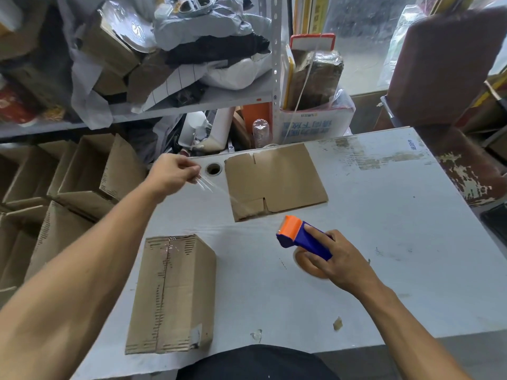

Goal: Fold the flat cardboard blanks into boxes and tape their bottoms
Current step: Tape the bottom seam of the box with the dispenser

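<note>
Nearest me, below and inside my left forearm, sits the folded box (172, 294), lying on its side with its long axis running away from me and a taped seam showing along its top face; I judge this one done or nearly so. Just right of it and a little farther out, my right hand (340, 261) is wrapped around the blue tape dispenser (304, 238), orange cutter end pointing forward-left, the roll resting near the tabletop (384, 215). From that cutter a clear strip of tape (216, 187) stretches up and left across open desk to my left hand (172, 171), whose fingertips pinch its free end. That stretched strip is what matters: it runs diagonally, away from the folded box, passing over the near-left corner of the flat blank (274, 182), which lies beyond both hands, closer to the right one. I'd guess the tape must either swing back toward the box or be cut. Room is generous right of the dispenser; left of my left hand the desk edge drops to stacked open boxes (90, 176), and a cable hole (213, 169) lies just beside my left fingers.
</note>
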